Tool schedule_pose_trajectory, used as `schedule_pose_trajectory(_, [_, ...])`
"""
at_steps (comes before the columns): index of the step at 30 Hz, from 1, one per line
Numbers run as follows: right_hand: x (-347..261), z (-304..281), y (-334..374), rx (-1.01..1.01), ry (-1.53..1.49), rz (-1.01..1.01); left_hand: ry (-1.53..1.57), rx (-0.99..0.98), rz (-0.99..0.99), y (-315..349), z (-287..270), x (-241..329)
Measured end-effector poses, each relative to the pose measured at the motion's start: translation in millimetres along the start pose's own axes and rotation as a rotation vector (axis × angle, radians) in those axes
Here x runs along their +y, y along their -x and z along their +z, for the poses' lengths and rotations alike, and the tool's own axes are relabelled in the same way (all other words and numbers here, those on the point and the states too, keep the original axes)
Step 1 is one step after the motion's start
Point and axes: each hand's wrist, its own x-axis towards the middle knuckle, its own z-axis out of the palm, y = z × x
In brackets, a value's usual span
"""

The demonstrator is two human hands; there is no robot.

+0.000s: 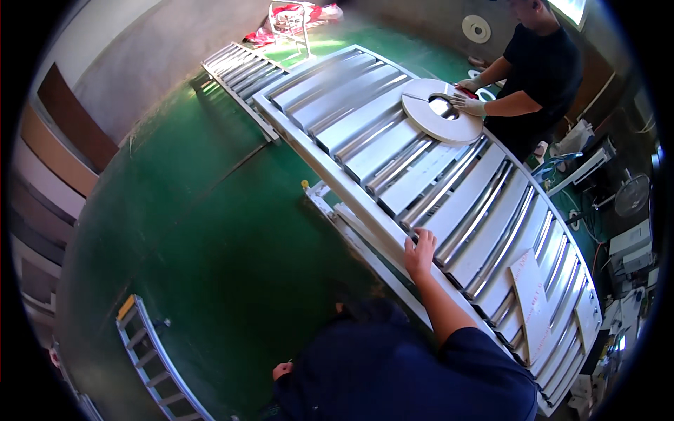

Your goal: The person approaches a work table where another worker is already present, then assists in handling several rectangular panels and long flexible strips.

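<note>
A long roller conveyor table (421, 175), with metal rollers between pale flat slats, runs from the far middle to the near right. My right hand (420, 254) rests on its near side rail, fingers apart and nothing held in them. Low at my left side, my left hand (282, 370) is only partly in view, its fingers curled; my body hides the rest, so what it holds, if anything, does not show. On the table's far part lies a flat off-white coil of banding strip (449, 130). A co-worker's gloved hands (469, 105) touch that coil at its far side.
Pale boards (532, 305) with red print lie on the table's near right end. A ladder-like metal frame (158, 372) stands at lower left. Beyond the table's far end is a small roller stand (242, 70). Equipment and cables (562, 161) crowd the right side.
</note>
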Motion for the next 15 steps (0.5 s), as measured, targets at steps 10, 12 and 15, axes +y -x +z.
schedule_pose_trajectory(10, [-11.6,65.4,-109.3,0.147,0.295,0.256,0.552,0.027,-0.109,-239.3,-153.8,281.8])
schedule_pose_trajectory(12, [4.8,76.7,-117.4,0.204,0.431,0.435,0.542,-0.003,0.051,-311.0,-163.5,367.9])
schedule_pose_trajectory(15, [4.6,93.8,-130.1,0.263,0.42,0.669,0.427,-0.054,0.33,-418.2,-163.7,512.5])
